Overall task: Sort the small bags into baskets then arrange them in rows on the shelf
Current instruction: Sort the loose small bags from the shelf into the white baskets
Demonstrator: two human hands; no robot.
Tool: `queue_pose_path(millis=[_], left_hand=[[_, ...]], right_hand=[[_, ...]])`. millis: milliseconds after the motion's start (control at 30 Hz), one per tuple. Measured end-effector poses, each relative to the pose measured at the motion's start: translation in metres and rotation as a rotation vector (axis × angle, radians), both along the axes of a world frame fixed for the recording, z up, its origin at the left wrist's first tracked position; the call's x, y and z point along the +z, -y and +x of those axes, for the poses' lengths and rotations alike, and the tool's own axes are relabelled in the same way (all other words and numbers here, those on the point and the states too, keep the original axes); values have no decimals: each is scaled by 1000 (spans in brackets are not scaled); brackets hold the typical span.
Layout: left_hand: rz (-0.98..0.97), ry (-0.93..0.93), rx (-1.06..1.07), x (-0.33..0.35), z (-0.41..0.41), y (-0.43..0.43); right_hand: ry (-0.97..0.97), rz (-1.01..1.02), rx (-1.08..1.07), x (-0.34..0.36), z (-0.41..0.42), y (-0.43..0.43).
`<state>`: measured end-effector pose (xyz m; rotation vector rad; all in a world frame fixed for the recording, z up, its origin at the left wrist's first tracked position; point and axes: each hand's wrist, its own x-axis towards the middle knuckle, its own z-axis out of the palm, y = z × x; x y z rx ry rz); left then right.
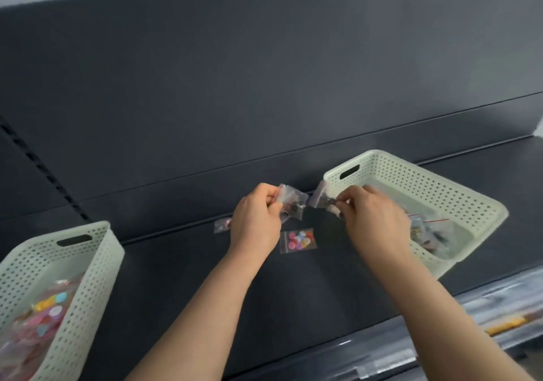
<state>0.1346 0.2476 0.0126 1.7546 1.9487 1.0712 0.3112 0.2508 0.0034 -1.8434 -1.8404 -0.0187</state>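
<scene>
Pinching a small clear zip bag of dark pieces [291, 201] by one edge, the left hand [257, 219] holds it above the dark grey metal shelf [293, 292]. The right hand [371, 216] pinches a second dark-filled clear bag [320, 196], just beside the pale green perforated plastic basket [440, 180] at its three o'clock. A clear bag of coloured buttons [298, 241] lies flat on the shelf at six o'clock, nearer the left hand, I judge

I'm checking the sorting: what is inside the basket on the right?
The right basket holds a few clear bags with dark contents toward its near end; the floor farther back looks bare. The right hand covers part of the inside, so more could lie there.
</scene>
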Motion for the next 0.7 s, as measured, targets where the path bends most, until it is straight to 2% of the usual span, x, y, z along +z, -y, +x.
queue_pose_path(millis=[167, 300, 367, 467, 533, 700], left_hand=[[27, -6, -175, 9, 84, -26], [12, -81, -254, 10, 133, -41], [2, -113, -271, 7, 145, -46], [-22, -219, -330, -1, 153, -49], [-48, -219, -347, -7, 148, -46], [-51, -199, -176, -23, 102, -33]], right_hand=[[-22, 5, -205, -2, 79, 1], [38, -145, -255, -9, 112, 3], [26, -136, -265, -11, 118, 3], [-2, -55, -249, -8, 120, 3], [-4, -5, -214, -7, 113, 1], [-5, 35, -35, -7, 71, 1]])
